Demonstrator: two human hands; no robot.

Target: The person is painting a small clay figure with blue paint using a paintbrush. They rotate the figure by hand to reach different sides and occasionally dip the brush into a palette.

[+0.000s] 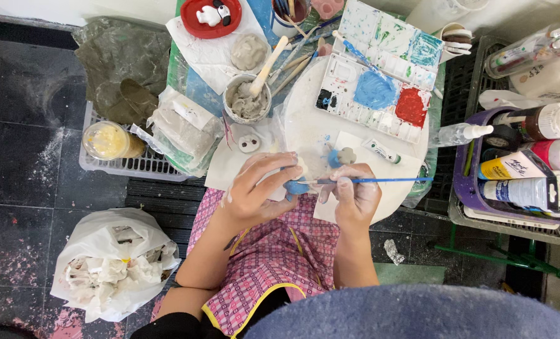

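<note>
Round white work board (pixel 305 125) lies across my lap, smooth and chalky, smeared pale. At its far edge sits a white plastic paint palette (pixel 380 75), a grid of small wells with broad patches of blue, red and teal. To the right, a purple basket (pixel 462 182) is packed with fat paint tubes and bottles. Left of the palette, a grey bowl of wet clay slurry (pixel 247 100), lumpy, with a wooden stick standing in it.

My left hand (pixel 255 191) curls closed around a small clay piece (pixel 296 186), rounded and painted blue, held just above my pink checked apron (pixel 274 251); its exact shape is hard to tell under my fingers. My right hand (pixel 355 198) pinches a thin blue-handled brush (pixel 380 181), lying level, tip meeting the piece. A tiny grey-and-blue clay figure (pixel 341 156) rests on the board just beyond.
</note>
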